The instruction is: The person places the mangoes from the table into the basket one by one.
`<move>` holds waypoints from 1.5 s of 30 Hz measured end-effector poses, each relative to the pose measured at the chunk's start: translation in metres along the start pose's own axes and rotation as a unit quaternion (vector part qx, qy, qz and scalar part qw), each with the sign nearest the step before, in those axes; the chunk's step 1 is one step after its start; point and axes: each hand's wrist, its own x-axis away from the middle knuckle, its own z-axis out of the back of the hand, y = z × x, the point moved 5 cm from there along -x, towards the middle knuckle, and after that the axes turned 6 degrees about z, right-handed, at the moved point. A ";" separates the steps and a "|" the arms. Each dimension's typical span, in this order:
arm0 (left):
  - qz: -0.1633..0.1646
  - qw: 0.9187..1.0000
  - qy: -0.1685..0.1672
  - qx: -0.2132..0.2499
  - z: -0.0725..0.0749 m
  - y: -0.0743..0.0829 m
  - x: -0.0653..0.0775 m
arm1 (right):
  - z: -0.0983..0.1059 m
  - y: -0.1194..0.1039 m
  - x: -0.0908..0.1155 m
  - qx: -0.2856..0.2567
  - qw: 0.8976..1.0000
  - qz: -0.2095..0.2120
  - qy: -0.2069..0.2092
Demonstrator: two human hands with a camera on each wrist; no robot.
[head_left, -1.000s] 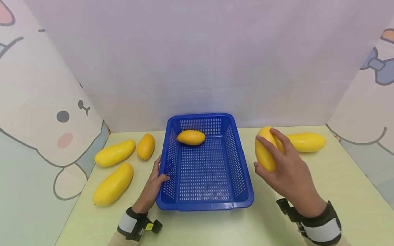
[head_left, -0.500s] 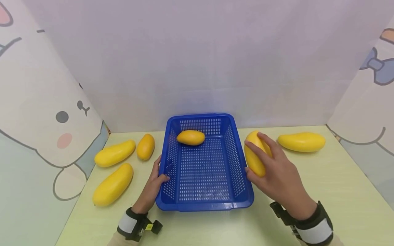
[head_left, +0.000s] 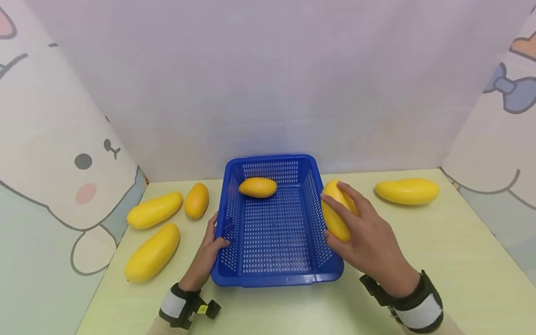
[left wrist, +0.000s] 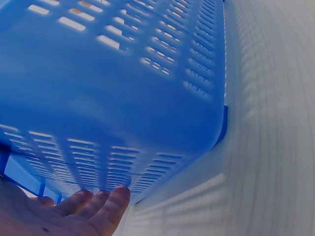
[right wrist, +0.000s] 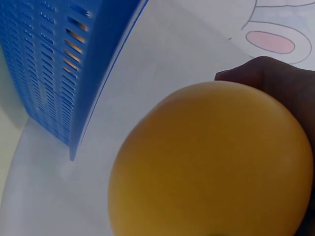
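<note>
Pale green tabletop [head_left: 456,265] before a plain wall [head_left: 268,83], a blue basket [head_left: 276,280] between two hands

The left hand [head_left: 209,253] pinches the basket's left rim, thumb inside and fingers along the outer wall, probably to steady it; the right hand [head_left: 372,239] grasps a yellow mango [head_left: 333,218], fingers and thumb spread round its sides, likely because it is so plump. This mango is just beside the basket's right rim, a gap showing in the right wrist view. Another mango [head_left: 258,187] lies in the basket's far left corner, three mangoes [head_left: 152,252] sit toward the tabletop's left edge, and a lone mango [head_left: 407,191] rests near its far right corner
</note>
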 end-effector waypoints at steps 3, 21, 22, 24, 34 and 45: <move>0.001 1.000 0.001 0.000 0.000 0.000 0.000 | -0.002 -0.002 -0.001 -0.003 1.000 0.008 0.001; -0.010 1.000 0.006 -0.003 0.000 0.001 -0.001 | -0.002 -0.020 -0.023 -0.019 0.994 0.105 0.011; -0.011 1.000 0.005 -0.002 0.000 0.001 0.000 | -0.002 -0.021 -0.025 -0.019 0.994 0.107 0.009; -0.011 1.000 0.003 0.000 0.000 0.001 0.000 | -0.001 -0.024 -0.030 -0.020 0.994 0.111 0.009; -0.011 1.000 0.002 0.003 -0.001 0.002 0.000 | 0.001 -0.036 -0.053 -0.021 0.990 0.135 0.016; -0.008 1.000 0.010 0.007 -0.002 0.000 -0.001 | -0.001 -0.043 -0.074 -0.029 0.989 0.142 0.006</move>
